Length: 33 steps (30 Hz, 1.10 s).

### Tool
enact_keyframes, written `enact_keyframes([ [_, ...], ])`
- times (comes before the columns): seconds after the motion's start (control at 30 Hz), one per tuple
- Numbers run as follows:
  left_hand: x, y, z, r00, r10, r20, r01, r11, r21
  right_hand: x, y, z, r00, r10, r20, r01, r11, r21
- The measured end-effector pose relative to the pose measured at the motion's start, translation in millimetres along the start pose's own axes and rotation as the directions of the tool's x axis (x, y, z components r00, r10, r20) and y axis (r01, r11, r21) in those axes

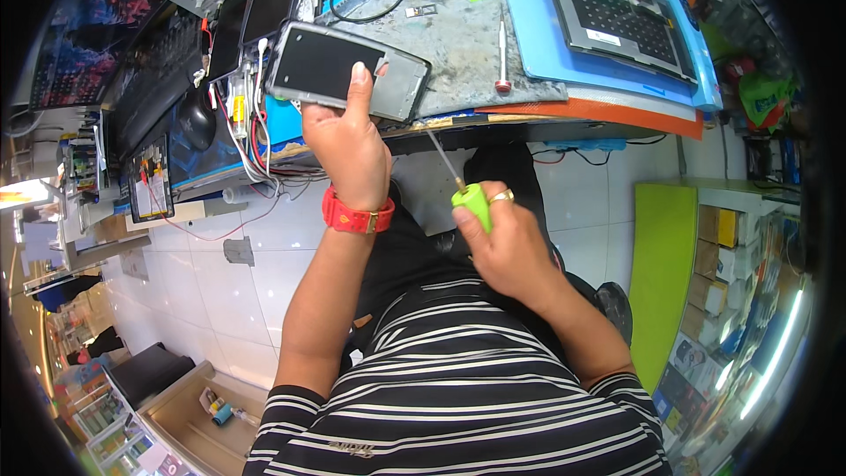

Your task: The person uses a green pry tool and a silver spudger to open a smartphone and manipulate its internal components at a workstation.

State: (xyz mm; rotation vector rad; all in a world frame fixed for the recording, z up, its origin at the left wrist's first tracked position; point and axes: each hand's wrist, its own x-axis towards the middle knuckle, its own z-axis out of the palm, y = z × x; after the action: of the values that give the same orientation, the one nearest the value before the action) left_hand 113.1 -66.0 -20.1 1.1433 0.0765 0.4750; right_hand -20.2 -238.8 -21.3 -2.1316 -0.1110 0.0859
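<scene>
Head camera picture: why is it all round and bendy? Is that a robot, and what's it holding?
No robot here, just a person with two bare hands. A wide camera on their head looks down, so straight edges bend near the rim. That's why you see their striped shirt at the bottom.

The left hand, with a red wristband, holds a phone. The right hand has its grip around a green-handled tool with a thin metal rod.

On the table in front lie a thin tool with a red end, a laptop part on something flat and blue, and, to the left, a black mouse.
</scene>
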Motion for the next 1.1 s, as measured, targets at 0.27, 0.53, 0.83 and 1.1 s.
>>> enact_keyframes([
  [0.27,-19,-3,2,0.985,0.093,-0.142,-0.086,0.995,0.056,-6,1,31,0.999,0.035,0.031,-0.035,0.999,0.001],
  [0.53,-16,-6,4,0.979,0.145,-0.143,-0.142,0.989,0.029,-4,6,27,0.998,0.066,0.007,-0.066,0.998,-0.005],
  [0.83,-14,5,-6,0.982,0.167,-0.084,-0.157,0.981,0.109,-20,5,20,0.991,0.089,0.096,-0.088,0.996,-0.018],
  [1.1,-8,1,-21,0.986,0.089,-0.144,-0.083,0.996,0.043,-30,6,12,0.993,0.021,0.116,-0.032,0.995,0.093],
])
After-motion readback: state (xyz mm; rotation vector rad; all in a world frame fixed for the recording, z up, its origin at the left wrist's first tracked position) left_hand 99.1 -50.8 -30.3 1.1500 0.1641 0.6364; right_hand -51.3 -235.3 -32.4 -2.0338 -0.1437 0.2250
